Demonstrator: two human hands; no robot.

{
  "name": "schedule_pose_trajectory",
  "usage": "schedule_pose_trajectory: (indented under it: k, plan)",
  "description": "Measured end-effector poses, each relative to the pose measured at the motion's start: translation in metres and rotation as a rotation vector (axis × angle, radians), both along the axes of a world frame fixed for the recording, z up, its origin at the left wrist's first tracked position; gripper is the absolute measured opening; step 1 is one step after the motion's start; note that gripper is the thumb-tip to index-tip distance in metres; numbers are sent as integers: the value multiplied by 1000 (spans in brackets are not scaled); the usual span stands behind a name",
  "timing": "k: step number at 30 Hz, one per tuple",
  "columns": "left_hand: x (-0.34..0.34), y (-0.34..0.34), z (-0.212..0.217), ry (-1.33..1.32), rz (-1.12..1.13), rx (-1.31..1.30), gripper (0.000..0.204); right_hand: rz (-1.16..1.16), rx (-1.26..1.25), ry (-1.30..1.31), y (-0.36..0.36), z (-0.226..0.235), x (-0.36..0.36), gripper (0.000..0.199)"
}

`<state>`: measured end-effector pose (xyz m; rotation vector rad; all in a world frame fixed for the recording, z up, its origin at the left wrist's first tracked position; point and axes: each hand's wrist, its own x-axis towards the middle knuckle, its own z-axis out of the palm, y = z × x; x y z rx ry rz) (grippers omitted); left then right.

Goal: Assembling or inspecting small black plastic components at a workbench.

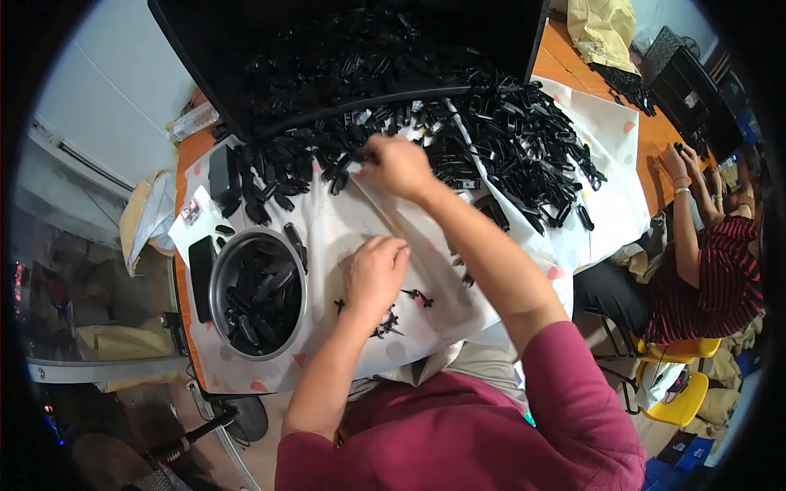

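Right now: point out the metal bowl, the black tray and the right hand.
metal bowl (219, 326), head view, on its left rim.
black tray (190, 56), head view, on its near left wall.
right hand (397, 166), head view, on the back of the hand at the pile.

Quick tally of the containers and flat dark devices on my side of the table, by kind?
Round metal bowl holding black parts: 1
Large black tray of black parts: 1
Flat black phone-like slab left of the bowl: 1
Total: 3
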<state>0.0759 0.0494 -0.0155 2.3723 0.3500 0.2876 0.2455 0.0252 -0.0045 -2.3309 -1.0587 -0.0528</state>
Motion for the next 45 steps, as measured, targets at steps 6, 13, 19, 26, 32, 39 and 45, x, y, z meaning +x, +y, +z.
schedule_pose_trajectory:
  k: [6, 13, 19, 26, 32, 39, 45]
  plan:
    - [44, -29, -15, -259, -412, 353, 20, -88, 623, 717, -91, 65, -18, 34]
    - [47, -27, -9, -137, -313, 160, 11, -256, 1054, 1162, -158, 40, -76, 9]
    - [5, -31, 3, -320, -196, -932, 17, -245, 1269, 1366, -145, 19, -114, 11]
    - [-19, -33, 23, -322, -100, -1127, 27, -166, 1053, 1347, -144, 28, -131, 13]
    - [-22, -26, 21, -242, -168, -931, 30, -150, 1069, 1349, -149, 29, -131, 13]
    - [-25, -26, 28, -179, -212, -1052, 26, -20, 1259, 1427, -154, 36, -138, 14]
    - [-31, -33, 38, -286, -263, -1044, 28, -34, 1245, 1464, -152, 47, -139, 13]
